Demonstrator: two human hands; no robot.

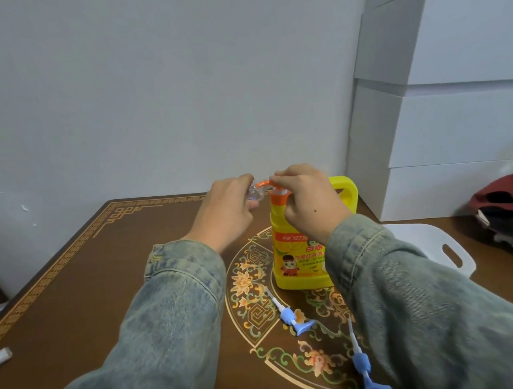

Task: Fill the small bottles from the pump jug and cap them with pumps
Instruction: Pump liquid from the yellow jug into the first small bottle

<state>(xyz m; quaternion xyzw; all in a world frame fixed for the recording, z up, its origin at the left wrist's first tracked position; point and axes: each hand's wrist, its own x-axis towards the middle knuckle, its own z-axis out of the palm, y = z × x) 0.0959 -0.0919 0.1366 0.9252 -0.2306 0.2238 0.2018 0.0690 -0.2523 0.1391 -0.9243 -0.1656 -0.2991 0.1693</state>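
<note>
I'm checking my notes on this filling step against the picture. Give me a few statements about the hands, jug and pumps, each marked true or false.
1. The right hand rests on the orange pump head of the yellow jug. True.
2. The left hand holds nothing. False: it grips a small clear bottle at the spout.
3. Two blue pumps lie loose on the table. True.
4. The jug lies on its side. False: it stands upright.

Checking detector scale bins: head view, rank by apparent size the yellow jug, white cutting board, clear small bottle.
1. yellow jug
2. white cutting board, partly hidden by the sleeve, so unsure against the jug
3. clear small bottle, mostly covered by the left hand
</note>
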